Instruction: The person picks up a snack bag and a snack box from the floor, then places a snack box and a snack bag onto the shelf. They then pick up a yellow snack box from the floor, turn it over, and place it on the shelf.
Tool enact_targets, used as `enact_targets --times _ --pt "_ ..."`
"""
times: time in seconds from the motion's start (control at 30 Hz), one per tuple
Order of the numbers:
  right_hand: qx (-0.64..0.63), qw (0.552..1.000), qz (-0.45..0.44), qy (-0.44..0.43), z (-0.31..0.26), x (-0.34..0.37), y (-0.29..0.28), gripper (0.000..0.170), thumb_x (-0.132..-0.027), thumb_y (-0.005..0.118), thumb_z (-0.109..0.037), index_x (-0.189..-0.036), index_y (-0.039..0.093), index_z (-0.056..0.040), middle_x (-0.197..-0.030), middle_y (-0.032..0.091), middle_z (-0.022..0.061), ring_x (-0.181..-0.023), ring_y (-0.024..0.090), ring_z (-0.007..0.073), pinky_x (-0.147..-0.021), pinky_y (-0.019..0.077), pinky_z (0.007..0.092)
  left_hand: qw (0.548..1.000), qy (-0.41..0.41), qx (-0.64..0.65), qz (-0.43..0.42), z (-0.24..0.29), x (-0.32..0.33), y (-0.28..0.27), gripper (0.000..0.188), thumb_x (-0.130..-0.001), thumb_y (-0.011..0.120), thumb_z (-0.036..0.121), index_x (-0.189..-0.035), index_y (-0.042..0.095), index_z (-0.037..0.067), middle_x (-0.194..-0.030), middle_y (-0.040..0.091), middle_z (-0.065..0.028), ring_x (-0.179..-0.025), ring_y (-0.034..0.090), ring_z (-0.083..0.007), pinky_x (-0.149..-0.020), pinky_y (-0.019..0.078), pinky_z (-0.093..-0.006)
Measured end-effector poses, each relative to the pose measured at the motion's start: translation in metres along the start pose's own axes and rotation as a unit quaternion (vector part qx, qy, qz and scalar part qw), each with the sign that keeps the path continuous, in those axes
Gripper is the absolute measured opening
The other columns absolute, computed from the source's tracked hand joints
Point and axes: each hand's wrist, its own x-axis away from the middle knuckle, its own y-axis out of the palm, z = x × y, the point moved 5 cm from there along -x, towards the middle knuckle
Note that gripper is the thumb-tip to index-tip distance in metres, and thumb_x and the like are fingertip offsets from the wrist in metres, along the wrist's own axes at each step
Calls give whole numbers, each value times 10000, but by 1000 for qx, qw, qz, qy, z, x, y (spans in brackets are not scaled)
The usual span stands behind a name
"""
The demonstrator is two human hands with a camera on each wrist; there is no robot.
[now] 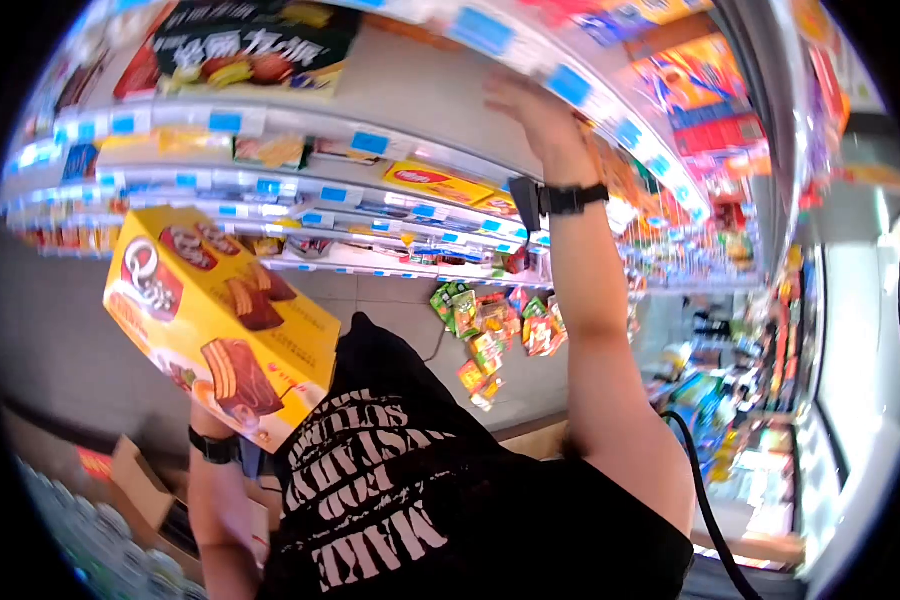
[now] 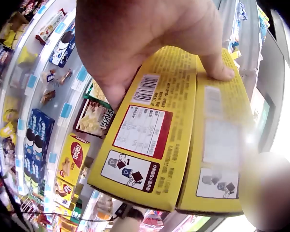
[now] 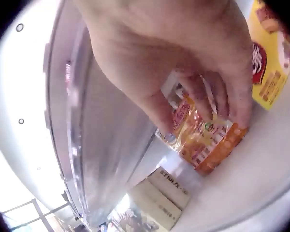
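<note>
Two yellow snack boxes (image 2: 140,145) lie side by side in my left hand (image 2: 150,38), the thumb and fingers spread across them and gripping. In the head view, these boxes (image 1: 230,320) are at the left, hiding most of the left hand (image 1: 206,420). My right hand (image 1: 542,118) reaches onto the upper shelf. Up close in the right wrist view, the right hand (image 3: 174,58) has its fingers curled over an orange, clear-wrapped packet (image 3: 203,140), gripping it on the shelf; the palm side is partly hidden.
A cardboard box (image 3: 159,198) and a yellow box (image 3: 273,58) stand on the same shelf. Lower shelves (image 1: 370,140) hold packaged snacks. Several colourful packets (image 1: 485,350) lie on the floor, and an open carton (image 1: 140,485) is at the lower left.
</note>
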Motion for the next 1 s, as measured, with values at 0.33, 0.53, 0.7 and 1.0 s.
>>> enact_targets --times 0.33,0.53,0.7,1.0 --pt "-41 859 503 90 91 177 -266 647 -854 770 -409 -1255 594 68 -985 662 139 -755 613 227 -702 535 364 992 -113 -61 6 26 -35 6 703 -1031 332 571 -1554 250 109 -1552 347 -98 -1402 366 -270 -1175 279 -440" --pt "-285 876 362 144 97 167 -238 884 -799 733 -579 -1407 447 -5 -1249 529 217 -914 655 415 -746 588 574 988 -92 -115 -49 38 -63 69 757 -997 357 643 -1545 278 127 -1544 365 -79 -1391 378 -267 -1156 313 -458" --pt "-273 852 412 173 95 145 -227 685 -838 744 -416 -1376 505 -66 -1199 623 170 -930 685 370 -719 621 484 985 -92 -137 -44 40 -59 71 774 -986 368 659 -1543 288 128 -1540 375 -77 -1382 388 -270 -1158 310 -463" --pt "-331 803 495 24 86 245 -198 474 -836 790 -257 -1229 636 -42 -1143 672 103 -1100 643 284 -925 541 513 983 -96 -148 -49 42 -42 70 765 -981 389 654 -1533 313 130 -1527 400 -77 -1370 409 -278 -1157 316 -471"
